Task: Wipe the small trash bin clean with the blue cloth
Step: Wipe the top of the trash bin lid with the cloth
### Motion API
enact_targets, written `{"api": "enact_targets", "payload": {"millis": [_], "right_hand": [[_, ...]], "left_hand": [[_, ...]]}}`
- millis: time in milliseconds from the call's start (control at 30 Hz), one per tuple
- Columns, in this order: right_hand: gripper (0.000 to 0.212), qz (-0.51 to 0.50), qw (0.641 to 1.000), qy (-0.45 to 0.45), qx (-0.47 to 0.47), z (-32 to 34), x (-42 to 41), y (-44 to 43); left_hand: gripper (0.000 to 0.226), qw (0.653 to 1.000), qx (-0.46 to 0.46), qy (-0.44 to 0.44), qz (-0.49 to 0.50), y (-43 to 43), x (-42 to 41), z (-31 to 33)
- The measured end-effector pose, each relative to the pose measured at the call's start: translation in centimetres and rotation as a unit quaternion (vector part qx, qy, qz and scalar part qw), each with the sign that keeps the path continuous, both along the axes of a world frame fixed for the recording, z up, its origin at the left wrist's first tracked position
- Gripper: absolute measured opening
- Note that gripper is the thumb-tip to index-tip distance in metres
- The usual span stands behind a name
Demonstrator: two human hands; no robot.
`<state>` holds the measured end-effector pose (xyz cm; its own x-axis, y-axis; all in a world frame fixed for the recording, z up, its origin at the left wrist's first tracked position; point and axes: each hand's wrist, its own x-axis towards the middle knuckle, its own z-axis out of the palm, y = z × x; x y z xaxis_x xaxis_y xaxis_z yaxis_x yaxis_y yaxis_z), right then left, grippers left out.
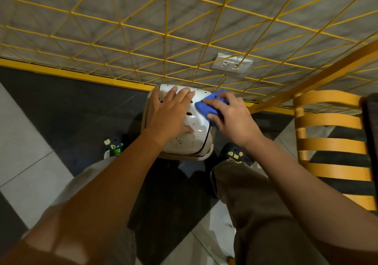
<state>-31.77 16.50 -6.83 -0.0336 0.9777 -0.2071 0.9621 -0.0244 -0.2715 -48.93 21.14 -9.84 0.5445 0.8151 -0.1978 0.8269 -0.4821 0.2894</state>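
A small white trash bin stands on the floor between my feet, its glossy lid speckled with brown spots. My left hand lies flat on the left half of the lid, fingers spread and straight. My right hand presses a bunched blue cloth against the lid's right upper edge, fingers curled over the cloth. Most of the cloth is hidden under that hand.
A yellow wire grid panel covers the grey wall right behind the bin, with a wall socket behind it. A yellow slatted chair stands close on the right. My shoes flank the bin on the dark and light tiled floor.
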Motion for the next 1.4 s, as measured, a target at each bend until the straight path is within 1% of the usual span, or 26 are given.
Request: {"api": "enact_targets", "payload": {"millis": [67,167,233,367,500,600,733,833,967,1067,1167,1200,1233,1300,1333,1367,1400], "right_hand": [[0.044,0.021,1.000,-0.007,-0.002,0.0,-0.4,-1.1],[0.047,0.084,0.996,-0.021,-0.019,0.1,-0.9,-3.2],[0.048,0.103,0.994,-0.022,-0.022,0.4,-0.7,-3.3],[0.043,0.069,0.997,-0.004,0.017,0.6,-0.3,-0.3],[0.043,0.027,0.999,-0.001,0.025,0.4,-0.8,1.5],[0.044,0.055,0.998,-0.005,0.020,0.1,-1.5,-0.7],[0.047,0.101,0.995,-0.013,-0.004,0.0,-1.6,-2.6],[0.044,0.086,0.996,-0.002,0.007,0.5,-1.5,-1.1],[0.042,0.034,0.999,-0.007,0.020,0.6,-1.7,0.9],[0.043,0.023,0.999,0.012,0.022,0.4,-2.2,-0.3],[0.046,0.043,0.999,0.017,0.009,-0.1,-2.3,-2.7],[0.046,0.038,0.999,0.031,-0.011,-0.2,-2.2,-3.1],[0.046,0.016,0.997,0.065,-0.031,-0.1,-2.0,-3.3],[0.044,-0.073,0.978,0.185,-0.056,0.2,-1.7,-3.2],[0.042,-0.127,0.959,0.247,-0.059,0.5,-1.6,-3.2],[0.041,-0.178,0.932,0.310,-0.064,0.8,-1.6,-3.1],[0.039,-0.229,0.894,0.378,-0.068,1.2,-1.8,-3.0]], "left_hand": [[0.095,1.000,-0.005,-0.011,0.004,0.1,0.0,0.0],[0.087,1.000,0.003,-0.025,0.008,0.0,-0.1,-0.1],[0.086,1.000,0.001,-0.026,0.006,-0.1,-0.1,-0.1],[0.097,1.000,-0.009,-0.011,-0.001,0.0,0.0,0.0],[0.099,1.000,0.001,-0.007,0.001,0.0,-0.2,0.1],[0.097,1.000,0.000,-0.014,0.002,0.0,-0.3,0.1],[0.084,0.999,0.010,-0.032,0.011,-0.1,0.0,0.0],[0.092,1.000,0.003,-0.020,0.005,-0.1,-0.1,0.2],[0.099,1.000,-0.002,-0.008,0.000,-0.1,-0.2,0.4],[0.098,1.000,0.000,-0.013,0.002,-0.1,-0.2,0.5],[0.089,0.999,0.001,-0.031,0.009,-0.2,-0.1,0.5],[0.087,0.999,0.001,-0.033,0.009,-0.3,-0.1,0.5],[0.086,0.999,0.000,-0.035,0.008,-0.3,-0.2,0.5],[0.092,0.999,-0.002,-0.036,0.005,-0.1,-0.4,0.6],[0.095,0.999,-0.005,-0.035,0.003,0.0,-0.6,0.6],[0.099,0.999,-0.009,-0.038,0.001,0.2,-0.7,0.8],[0.103,0.999,-0.018,-0.045,0.000,0.3,-0.8,0.9]]}}
